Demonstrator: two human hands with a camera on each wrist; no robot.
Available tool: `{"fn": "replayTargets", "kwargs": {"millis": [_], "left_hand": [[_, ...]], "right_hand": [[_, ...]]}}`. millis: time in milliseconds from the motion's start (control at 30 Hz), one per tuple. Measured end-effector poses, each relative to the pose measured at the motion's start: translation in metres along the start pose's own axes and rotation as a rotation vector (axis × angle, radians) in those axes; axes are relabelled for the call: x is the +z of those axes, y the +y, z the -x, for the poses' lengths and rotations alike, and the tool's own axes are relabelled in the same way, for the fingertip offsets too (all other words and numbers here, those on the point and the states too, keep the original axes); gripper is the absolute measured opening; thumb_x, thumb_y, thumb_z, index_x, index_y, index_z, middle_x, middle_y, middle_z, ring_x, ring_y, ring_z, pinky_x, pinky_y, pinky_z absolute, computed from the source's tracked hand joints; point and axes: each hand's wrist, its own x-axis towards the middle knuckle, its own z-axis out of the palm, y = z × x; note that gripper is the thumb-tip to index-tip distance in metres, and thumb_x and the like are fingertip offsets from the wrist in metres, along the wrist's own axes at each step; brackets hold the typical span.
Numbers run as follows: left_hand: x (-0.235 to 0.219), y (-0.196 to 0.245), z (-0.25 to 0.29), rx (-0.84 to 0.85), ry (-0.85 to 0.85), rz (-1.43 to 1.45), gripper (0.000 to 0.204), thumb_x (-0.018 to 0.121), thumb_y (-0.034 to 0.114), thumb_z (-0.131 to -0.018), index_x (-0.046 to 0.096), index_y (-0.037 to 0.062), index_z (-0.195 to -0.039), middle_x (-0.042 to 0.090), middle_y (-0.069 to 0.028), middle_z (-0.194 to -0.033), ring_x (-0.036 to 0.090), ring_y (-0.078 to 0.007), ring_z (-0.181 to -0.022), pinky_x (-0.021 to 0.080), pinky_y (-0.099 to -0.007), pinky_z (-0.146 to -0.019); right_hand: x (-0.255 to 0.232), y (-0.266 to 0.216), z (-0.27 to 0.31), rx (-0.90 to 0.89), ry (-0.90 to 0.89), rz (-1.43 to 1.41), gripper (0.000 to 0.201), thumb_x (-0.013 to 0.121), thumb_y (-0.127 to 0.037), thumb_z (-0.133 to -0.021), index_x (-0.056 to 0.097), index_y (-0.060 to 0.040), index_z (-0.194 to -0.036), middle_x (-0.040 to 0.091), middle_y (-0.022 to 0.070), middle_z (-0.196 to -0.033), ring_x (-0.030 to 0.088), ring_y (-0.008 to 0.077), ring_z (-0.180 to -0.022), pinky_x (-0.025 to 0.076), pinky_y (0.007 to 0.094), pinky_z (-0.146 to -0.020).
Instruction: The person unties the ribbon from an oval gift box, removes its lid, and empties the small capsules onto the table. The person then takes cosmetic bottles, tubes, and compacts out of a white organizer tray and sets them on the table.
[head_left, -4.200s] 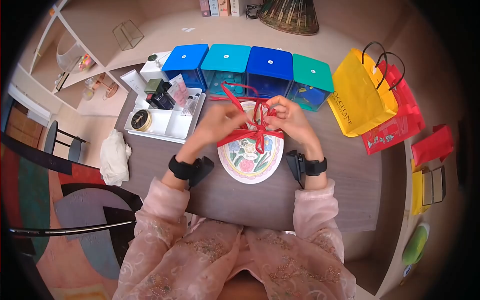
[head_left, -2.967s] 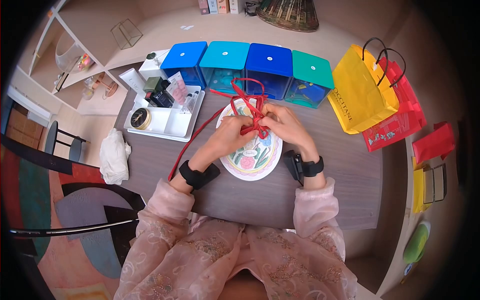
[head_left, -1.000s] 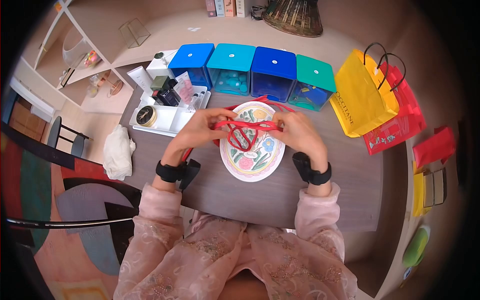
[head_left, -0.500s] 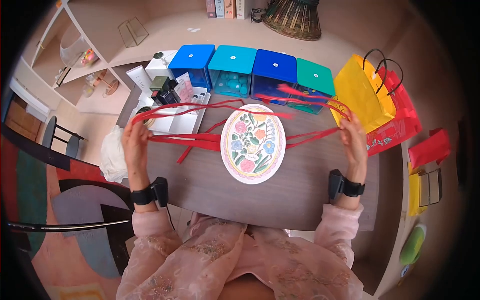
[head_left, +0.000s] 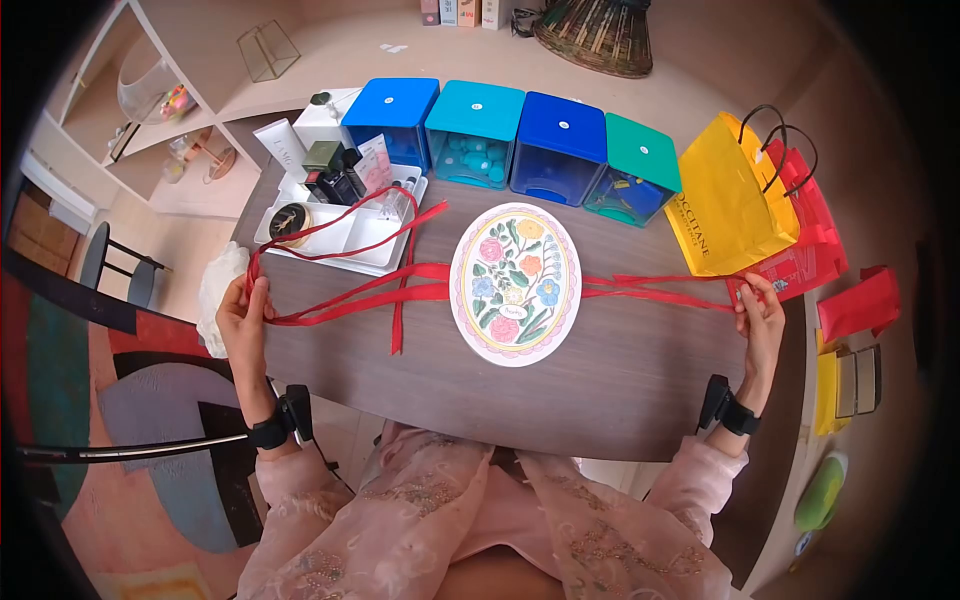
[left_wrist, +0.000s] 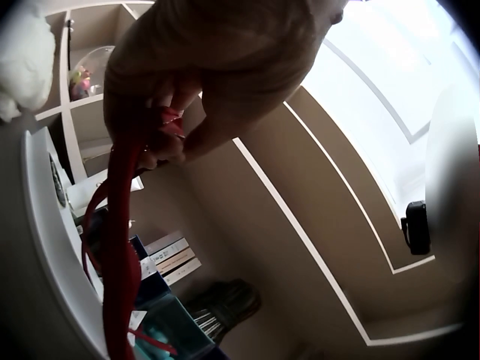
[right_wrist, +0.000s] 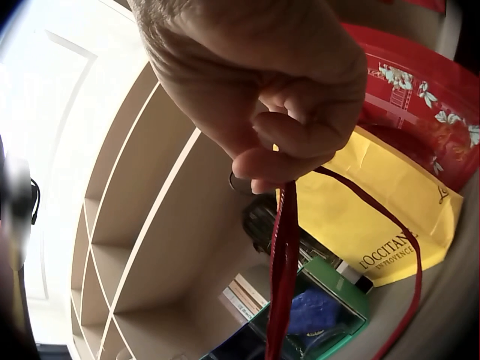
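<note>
An oval white box lid (head_left: 515,285) with painted flowers lies on the table, face up. Red ribbon (head_left: 400,294) stretches out from both of its sides. The left hand (head_left: 246,320) grips the ribbon at the far left, with loose lengths hanging over the white tray. At the right, the right hand (head_left: 760,315) pinches the ribbon between thumb and fingers. In the left wrist view the left hand (left_wrist: 210,75) has ribbon (left_wrist: 118,247) running down from its curled fingers. The right wrist view shows the right hand (right_wrist: 277,97) with ribbon (right_wrist: 283,262) hanging from the fingertips.
A white tray (head_left: 350,240) with cosmetics stands at the left, beside a white cloth (head_left: 212,300). Several lidded boxes, one dark blue (head_left: 562,130), line the back. A yellow bag (head_left: 735,200) and a red bag (head_left: 825,225) stand at the right.
The bunched, knotted ribbon over the oval piece has come apart. Both hands have moved outward to either side, drawing the ribbon out, and the flowered top is uncovered.
</note>
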Motion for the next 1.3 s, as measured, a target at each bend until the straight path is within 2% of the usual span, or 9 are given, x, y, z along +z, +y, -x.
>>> {"fn": "replayTargets", "kwargs": {"millis": [100, 267, 333, 400, 467, 533, 933, 1100, 1300], "left_hand": [[0.000, -0.002, 0.002, -0.009, -0.003, -0.408, 0.026, 0.063, 0.016, -0.086, 0.058, -0.0016, -0.104, 0.054, -0.0015, -0.072, 0.052, -0.0111, -0.063, 0.043, -0.0232, -0.060], [0.047, 0.023, 0.012, 0.783, 0.431, -0.985, 0.029, 0.066, 0.016, -0.082, 0.059, -0.0035, -0.103, 0.060, -0.0173, -0.093, 0.058, -0.0261, -0.087, 0.047, -0.0333, -0.072], [0.065, 0.019, 0.018, 0.809, 0.392, -0.872, 0.025, 0.065, 0.014, -0.083, 0.060, -0.0022, -0.101, 0.061, -0.0158, -0.089, 0.059, -0.0228, -0.081, 0.047, -0.0319, -0.068], [0.089, 0.018, 0.034, 0.288, -0.094, -0.529, 0.020, 0.064, 0.015, -0.084, 0.063, -0.0021, -0.096, 0.062, -0.0123, -0.076, 0.060, -0.0191, -0.071, 0.046, -0.0308, -0.062], [0.116, 0.023, 0.047, 0.065, -0.362, -0.366, 0.022, 0.063, 0.018, -0.086, 0.064, -0.0033, -0.089, 0.061, -0.0097, -0.066, 0.058, -0.0154, -0.059, 0.045, -0.0293, -0.056], [0.132, 0.014, 0.047, 0.065, -0.441, -0.396, 0.027, 0.061, 0.022, -0.087, 0.063, -0.0046, -0.092, 0.062, -0.0099, -0.070, 0.059, -0.0147, -0.061, 0.047, -0.0275, -0.056], [0.168, -0.003, 0.045, -0.182, -0.755, -0.331, 0.045, 0.060, 0.036, -0.087, 0.062, -0.0078, -0.097, 0.062, -0.0122, -0.066, 0.055, -0.0160, -0.053, 0.045, -0.0289, -0.055], [0.173, -0.021, 0.053, 0.203, -0.736, -0.376, 0.044, 0.064, 0.036, -0.084, 0.062, -0.0024, -0.105, 0.061, -0.0199, -0.095, 0.056, -0.0232, -0.091, 0.048, -0.0311, -0.061], [0.180, -0.018, 0.062, -0.022, -0.771, -0.148, 0.049, 0.063, 0.031, -0.086, 0.052, 0.0008, -0.122, 0.060, -0.0170, -0.106, 0.054, -0.0239, -0.104, 0.049, -0.0306, -0.081]], "right_hand": [[-0.008, 0.000, 0.002, -0.001, -0.006, 0.146, 0.024, 0.062, -0.017, -0.087, 0.059, -0.0086, -0.109, 0.058, -0.0011, -0.066, 0.052, 0.0017, -0.052, 0.031, 0.0134, -0.044], [0.000, 0.012, 0.008, -0.165, 0.098, 1.246, 0.028, 0.067, -0.016, -0.079, 0.063, -0.0096, -0.106, 0.065, 0.0106, -0.074, 0.064, 0.0261, -0.065, 0.049, 0.0347, -0.058], [0.022, 0.002, 0.015, -0.144, 0.096, 1.200, 0.029, 0.067, -0.015, -0.076, 0.064, -0.0091, -0.104, 0.065, 0.0136, -0.081, 0.062, 0.0330, -0.076, 0.049, 0.0419, -0.068], [0.046, 0.005, 0.014, -0.204, -0.087, 1.108, 0.031, 0.069, -0.013, -0.072, 0.064, -0.0084, -0.103, 0.065, 0.0136, -0.086, 0.062, 0.0308, -0.079, 0.049, 0.0404, -0.069], [0.076, 0.012, 0.018, -0.740, -0.263, 0.803, 0.032, 0.071, -0.011, -0.069, 0.065, -0.0075, -0.101, 0.064, 0.0145, -0.088, 0.062, 0.0302, -0.078, 0.048, 0.0388, -0.069], [0.110, 0.000, 0.024, -0.357, -0.530, 0.763, 0.035, 0.072, -0.009, -0.067, 0.063, -0.0059, -0.102, 0.061, 0.0149, -0.092, 0.061, 0.0294, -0.079, 0.048, 0.0384, -0.069], [0.175, 0.038, 0.013, -0.614, -0.595, 0.736, 0.017, 0.067, -0.006, -0.071, 0.058, -0.0017, -0.085, 0.058, 0.0143, -0.082, 0.059, 0.0353, -0.076, 0.048, 0.0424, -0.067], [0.185, 0.047, 0.022, -0.601, -0.474, 0.749, 0.008, 0.061, -0.004, -0.074, 0.056, 0.0003, -0.079, 0.060, 0.0182, -0.081, 0.060, 0.0379, -0.075, 0.048, 0.0447, -0.063], [0.180, 0.053, 0.011, -0.560, -0.419, 0.808, 0.007, 0.057, -0.004, -0.076, 0.057, 0.0031, -0.077, 0.060, 0.0222, -0.083, 0.060, 0.0400, -0.074, 0.048, 0.0454, -0.062]]}}
